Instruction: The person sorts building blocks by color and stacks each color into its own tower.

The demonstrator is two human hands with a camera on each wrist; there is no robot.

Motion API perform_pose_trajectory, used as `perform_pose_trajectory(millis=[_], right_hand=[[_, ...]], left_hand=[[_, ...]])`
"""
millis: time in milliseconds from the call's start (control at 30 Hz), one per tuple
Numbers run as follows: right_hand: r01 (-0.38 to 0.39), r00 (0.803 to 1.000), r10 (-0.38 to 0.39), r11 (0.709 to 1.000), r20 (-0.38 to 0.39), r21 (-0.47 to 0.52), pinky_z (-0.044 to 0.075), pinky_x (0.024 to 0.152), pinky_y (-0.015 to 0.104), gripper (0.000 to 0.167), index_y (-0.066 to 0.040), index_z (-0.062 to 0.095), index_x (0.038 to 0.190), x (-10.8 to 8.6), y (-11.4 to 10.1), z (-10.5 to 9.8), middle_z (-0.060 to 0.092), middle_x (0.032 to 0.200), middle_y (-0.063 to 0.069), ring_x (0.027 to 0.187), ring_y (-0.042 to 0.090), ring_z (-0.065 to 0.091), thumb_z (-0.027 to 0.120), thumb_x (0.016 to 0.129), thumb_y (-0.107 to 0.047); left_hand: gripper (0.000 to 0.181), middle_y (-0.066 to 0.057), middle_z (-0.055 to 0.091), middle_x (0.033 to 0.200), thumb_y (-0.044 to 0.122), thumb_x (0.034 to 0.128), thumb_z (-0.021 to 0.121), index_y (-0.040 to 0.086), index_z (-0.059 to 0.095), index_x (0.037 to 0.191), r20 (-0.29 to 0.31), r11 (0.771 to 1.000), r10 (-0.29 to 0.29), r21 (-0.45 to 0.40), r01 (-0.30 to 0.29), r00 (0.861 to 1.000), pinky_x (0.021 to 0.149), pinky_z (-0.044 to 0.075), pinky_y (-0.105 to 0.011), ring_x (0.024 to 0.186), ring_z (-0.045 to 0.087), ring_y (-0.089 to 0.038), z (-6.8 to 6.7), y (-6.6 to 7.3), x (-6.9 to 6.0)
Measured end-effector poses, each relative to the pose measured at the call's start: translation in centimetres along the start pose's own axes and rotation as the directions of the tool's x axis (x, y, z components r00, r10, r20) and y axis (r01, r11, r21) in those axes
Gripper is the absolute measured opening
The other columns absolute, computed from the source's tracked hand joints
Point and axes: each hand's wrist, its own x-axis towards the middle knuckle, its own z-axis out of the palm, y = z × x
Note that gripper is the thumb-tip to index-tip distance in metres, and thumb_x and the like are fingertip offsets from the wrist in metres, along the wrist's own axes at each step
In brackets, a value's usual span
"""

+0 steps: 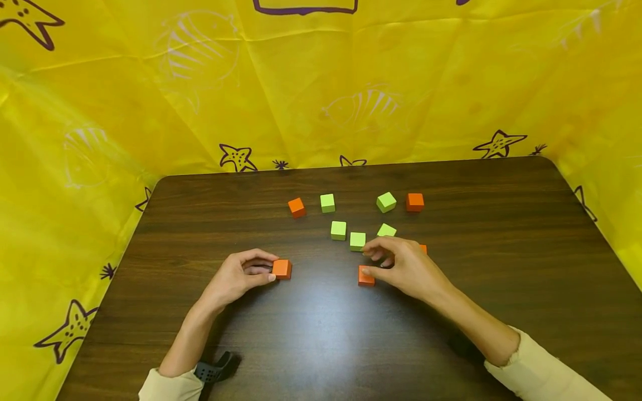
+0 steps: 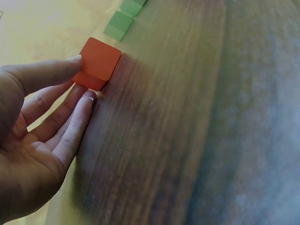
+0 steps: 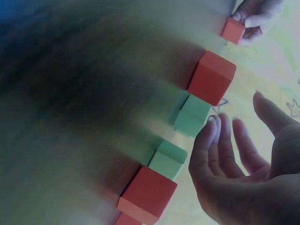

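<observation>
My left hand (image 1: 236,278) pinches an orange cube (image 1: 282,269) at the left; the left wrist view has the thumb on one side of this cube (image 2: 99,63) and fingertips by its lower edge. Over on the right, my right hand (image 1: 408,267) hovers with bent, spread fingers around an orange cube (image 1: 366,275), thumb above its right part. In the right wrist view a gap shows between the hand (image 3: 243,164) and the nearest orange cube (image 3: 212,77), with nothing between thumb and fingers. A green cube (image 1: 358,241) sits just beyond the right fingertips.
Behind the hands on the dark wooden table (image 1: 311,345) are more green cubes (image 1: 338,230) and orange cubes (image 1: 297,207). Another orange cube (image 1: 423,249) is partly hidden behind the right hand. Yellow patterned cloth (image 1: 301,83) surrounds the table's back and sides.
</observation>
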Motion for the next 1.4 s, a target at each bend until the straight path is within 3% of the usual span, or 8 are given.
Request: perform_pose_trajectory(millis=[367, 1000, 1400], right_hand=[[-0.080, 0.993, 0.080, 0.997, 0.088, -0.001, 0.057, 0.078, 0.029, 0.031, -0.014, 0.073, 0.105, -0.55, 0.16, -0.12, 0.070, 0.093, -0.008, 0.086, 0.013, 0.067, 0.087, 0.077, -0.016], [-0.106, 0.987, 0.121, 0.985, 0.108, -0.137, 0.053, 0.074, 0.026, 0.029, -0.018, 0.072, 0.097, -0.79, 0.24, 0.38, 0.066, 0.086, -0.010, 0.084, 0.010, 0.063, 0.089, 0.073, -0.015], [-0.143, 0.984, 0.156, 0.980, 0.089, -0.136, 0.054, 0.077, 0.029, 0.028, -0.020, 0.073, 0.100, -0.74, 0.14, 0.31, 0.067, 0.089, -0.010, 0.087, 0.010, 0.064, 0.087, 0.076, -0.018]], left_hand=[[0.035, -0.021, 0.065, 0.119, 0.003, 0.0847, 0.078, 0.001, 0.068, 0.119, -0.001, 1.000, -0.005, 0.010, 0.005, 1.000, 0.080, 0.058, -0.027, 0.101, 0.069, -0.028, -0.04, 0.10, 0.16], [0.035, -0.021, 0.065, 0.118, 0.003, 0.0851, 0.077, 0.001, 0.068, 0.119, 0.003, 1.000, -0.007, -0.005, 0.007, 1.000, 0.081, 0.058, -0.027, 0.101, 0.068, -0.027, -0.03, 0.21, 0.13], [0.036, -0.021, 0.065, 0.118, 0.002, 0.0843, 0.078, 0.000, 0.067, 0.118, -0.005, 1.000, -0.001, -0.001, 0.001, 1.000, 0.080, 0.058, -0.027, 0.100, 0.069, -0.026, 0.03, 0.05, 0.07]])
